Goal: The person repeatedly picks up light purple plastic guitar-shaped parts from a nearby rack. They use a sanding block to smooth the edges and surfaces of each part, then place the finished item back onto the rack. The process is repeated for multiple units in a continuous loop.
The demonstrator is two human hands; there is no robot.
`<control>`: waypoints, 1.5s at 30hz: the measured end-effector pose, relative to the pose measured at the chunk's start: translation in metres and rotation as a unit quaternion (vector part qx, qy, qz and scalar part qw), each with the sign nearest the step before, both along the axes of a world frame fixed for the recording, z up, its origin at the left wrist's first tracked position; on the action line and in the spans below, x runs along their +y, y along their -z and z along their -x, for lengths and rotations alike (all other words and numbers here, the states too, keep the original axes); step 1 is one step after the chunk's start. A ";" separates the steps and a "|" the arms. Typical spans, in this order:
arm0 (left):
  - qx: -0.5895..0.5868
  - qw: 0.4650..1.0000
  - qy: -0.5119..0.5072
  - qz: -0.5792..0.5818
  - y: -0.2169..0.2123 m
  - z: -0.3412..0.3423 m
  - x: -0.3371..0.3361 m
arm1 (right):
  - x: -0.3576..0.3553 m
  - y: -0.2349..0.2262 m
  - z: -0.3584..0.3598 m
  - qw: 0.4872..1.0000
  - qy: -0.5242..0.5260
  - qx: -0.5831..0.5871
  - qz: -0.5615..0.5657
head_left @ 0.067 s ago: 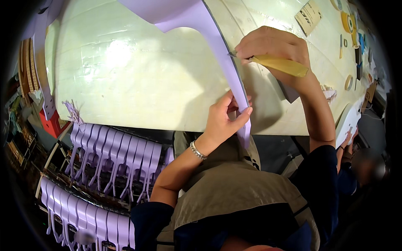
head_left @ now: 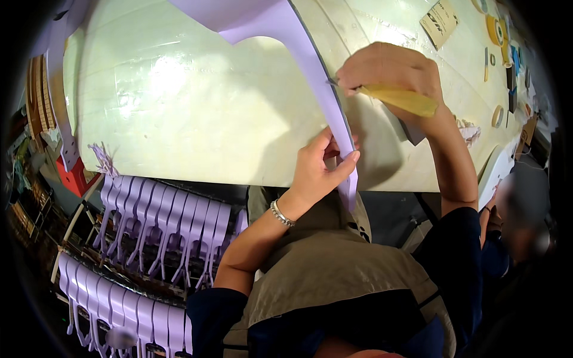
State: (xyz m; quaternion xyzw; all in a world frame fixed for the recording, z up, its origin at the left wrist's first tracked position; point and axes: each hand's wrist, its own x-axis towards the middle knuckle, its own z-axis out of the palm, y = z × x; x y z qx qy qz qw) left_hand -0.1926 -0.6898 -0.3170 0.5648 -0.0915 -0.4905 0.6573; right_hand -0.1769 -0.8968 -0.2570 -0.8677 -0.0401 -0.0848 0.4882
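Note:
A lavender-painted part [head_left: 298, 45], broad at the far end and narrowing toward me, lies across the table edge with a dark line along its right side. My left hand [head_left: 325, 164] is closed around its narrow near end, thumb on top. My right hand [head_left: 391, 74] pinches a thin blade with a yellow, tape-like handle [head_left: 403, 100]. The blade's tip meets the dark right edge of the part, about midway along its narrow stretch. Part of the handle lies under my fingers, out of sight.
Beneath the work is a film-covered pale table [head_left: 203, 131]. A dark block [head_left: 413, 132] sits by my right wrist; tape rolls [head_left: 494, 31] and a printed paper [head_left: 439, 24] lie farther right. Racked lavender parts [head_left: 161, 215] stand at lower left. Another person's hand [head_left: 490, 206] shows at right.
My right hand and the blade have slid slightly toward me along the part's edge. The left hand and the lavender part stay put.

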 end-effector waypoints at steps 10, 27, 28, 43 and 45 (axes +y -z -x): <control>-0.002 1.000 -0.005 0.011 -0.004 0.001 -0.002 | 0.017 0.001 0.052 0.999 0.003 0.044 0.003; -0.031 0.998 0.045 -0.006 -0.003 0.005 -0.001 | 0.029 0.006 0.090 0.999 0.013 0.050 0.013; -0.027 0.999 0.042 -0.004 -0.002 0.006 -0.001 | 0.029 0.008 0.095 0.999 0.011 0.049 0.009; -0.009 0.998 -0.050 0.027 -0.012 -0.085 -0.045 | 0.045 0.028 0.113 0.908 0.261 0.238 -0.226; 0.003 0.996 -0.056 0.064 -0.011 -0.098 -0.051 | 0.099 0.023 0.116 0.925 0.220 0.246 -0.191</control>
